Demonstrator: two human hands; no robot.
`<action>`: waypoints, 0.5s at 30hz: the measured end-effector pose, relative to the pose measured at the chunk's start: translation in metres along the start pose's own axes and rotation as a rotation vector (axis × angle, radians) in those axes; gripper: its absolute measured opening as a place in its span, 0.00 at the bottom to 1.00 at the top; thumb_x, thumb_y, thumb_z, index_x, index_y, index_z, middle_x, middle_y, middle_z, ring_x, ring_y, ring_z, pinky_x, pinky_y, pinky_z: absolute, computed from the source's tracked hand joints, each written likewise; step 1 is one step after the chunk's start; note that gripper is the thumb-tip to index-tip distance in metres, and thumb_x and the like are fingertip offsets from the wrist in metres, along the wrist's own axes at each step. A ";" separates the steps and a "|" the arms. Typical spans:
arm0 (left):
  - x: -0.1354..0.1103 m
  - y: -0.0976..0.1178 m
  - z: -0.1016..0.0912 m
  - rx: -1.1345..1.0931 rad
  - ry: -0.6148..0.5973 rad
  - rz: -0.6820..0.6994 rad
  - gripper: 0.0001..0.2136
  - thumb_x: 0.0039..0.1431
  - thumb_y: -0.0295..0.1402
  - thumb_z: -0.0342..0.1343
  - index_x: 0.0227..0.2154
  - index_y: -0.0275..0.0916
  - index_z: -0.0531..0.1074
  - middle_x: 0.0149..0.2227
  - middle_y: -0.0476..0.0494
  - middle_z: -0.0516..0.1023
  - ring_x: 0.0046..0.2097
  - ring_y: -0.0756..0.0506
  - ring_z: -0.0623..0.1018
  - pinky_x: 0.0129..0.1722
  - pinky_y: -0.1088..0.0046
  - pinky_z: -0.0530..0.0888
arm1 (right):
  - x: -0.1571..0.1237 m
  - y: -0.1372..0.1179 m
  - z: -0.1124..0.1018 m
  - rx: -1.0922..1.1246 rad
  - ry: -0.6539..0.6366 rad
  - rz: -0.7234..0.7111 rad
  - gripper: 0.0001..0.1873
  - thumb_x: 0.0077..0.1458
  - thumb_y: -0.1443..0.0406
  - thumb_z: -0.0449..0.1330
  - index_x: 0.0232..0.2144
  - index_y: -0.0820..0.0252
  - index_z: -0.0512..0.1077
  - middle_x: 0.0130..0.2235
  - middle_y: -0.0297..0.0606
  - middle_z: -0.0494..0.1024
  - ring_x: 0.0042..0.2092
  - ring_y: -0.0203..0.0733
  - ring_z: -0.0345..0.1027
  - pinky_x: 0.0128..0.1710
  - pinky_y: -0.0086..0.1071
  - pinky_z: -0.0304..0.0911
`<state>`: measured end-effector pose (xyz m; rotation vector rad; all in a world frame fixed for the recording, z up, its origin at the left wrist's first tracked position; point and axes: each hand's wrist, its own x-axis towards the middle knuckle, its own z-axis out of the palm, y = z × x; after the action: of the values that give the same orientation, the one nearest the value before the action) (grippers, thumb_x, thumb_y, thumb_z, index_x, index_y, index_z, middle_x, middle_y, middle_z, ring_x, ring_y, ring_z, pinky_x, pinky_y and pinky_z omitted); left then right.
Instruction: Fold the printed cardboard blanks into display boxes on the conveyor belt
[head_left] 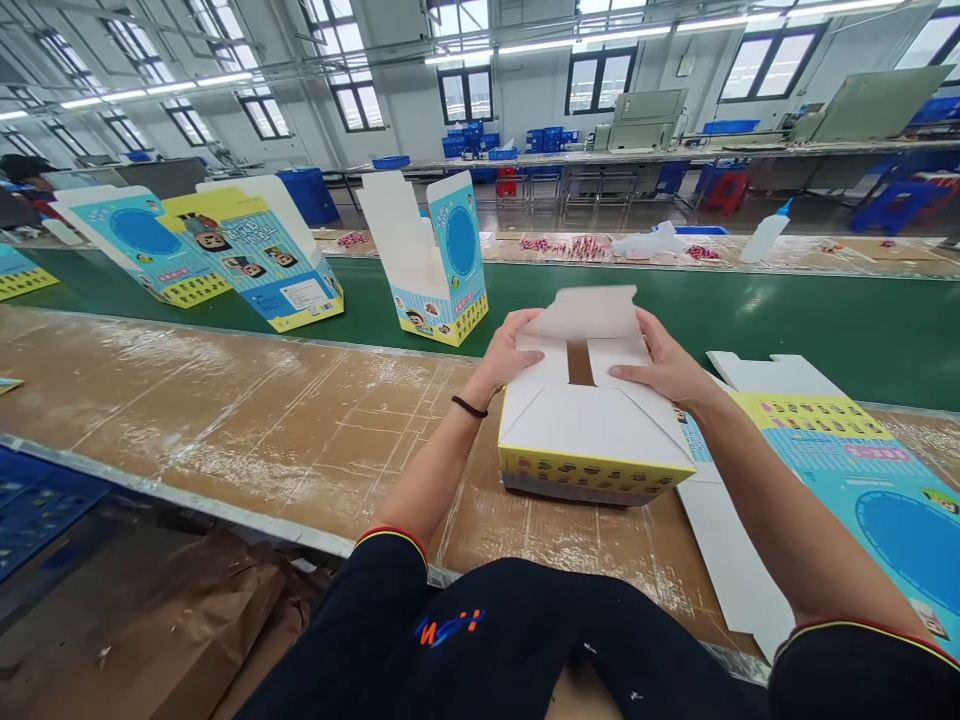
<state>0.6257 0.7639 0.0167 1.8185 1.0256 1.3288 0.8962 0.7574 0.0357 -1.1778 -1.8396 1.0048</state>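
A printed cardboard box (581,418) stands on the table edge in front of me, its white flaps facing up and a yellow strip of small figures along its near side. A brown slot shows between the flaps, and one white flap sticks up at the far side. My left hand (511,355) grips the far left corner, thumb on the white board and fingers round the side. My right hand (667,368) holds the far right corner likewise, thumb pressed on top. Some fingertips are hidden behind the box.
Flat printed box blanks (847,480) lie to the right on the brown worktop (315,430). Opened boxes stand on the green conveyor belt (735,315), including a white-and-blue box (459,255). A glue bottle (765,236) stands on the far ledge. A blue crate (45,505) is at lower left.
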 end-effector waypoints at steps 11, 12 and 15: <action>-0.005 0.043 -0.003 0.518 -0.400 -0.014 0.21 0.51 0.39 0.66 0.49 0.40 0.79 0.61 0.39 0.69 0.62 0.36 0.67 0.66 0.52 0.62 | -0.005 -0.027 -0.006 -0.511 -0.218 0.047 0.49 0.43 0.42 0.62 0.66 0.47 0.63 0.70 0.32 0.56 0.73 0.53 0.46 0.79 0.58 0.46; -0.003 0.047 -0.002 0.621 -0.451 -0.034 0.30 0.50 0.40 0.67 0.57 0.41 0.74 0.63 0.38 0.66 0.63 0.34 0.66 0.65 0.51 0.63 | -0.002 -0.030 -0.004 -0.601 -0.251 0.055 0.51 0.43 0.43 0.62 0.69 0.46 0.59 0.71 0.32 0.53 0.73 0.55 0.45 0.77 0.61 0.48; 0.001 0.058 0.005 0.895 -0.554 -0.096 0.48 0.47 0.40 0.70 0.71 0.44 0.57 0.66 0.34 0.61 0.65 0.29 0.62 0.61 0.48 0.66 | 0.003 -0.037 0.001 -0.823 -0.280 0.029 0.48 0.46 0.46 0.62 0.69 0.44 0.57 0.70 0.37 0.53 0.70 0.61 0.48 0.68 0.67 0.57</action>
<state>0.6432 0.7370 0.0651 2.5099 1.4682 0.2127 0.8810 0.7494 0.0681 -1.5758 -2.5862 0.4165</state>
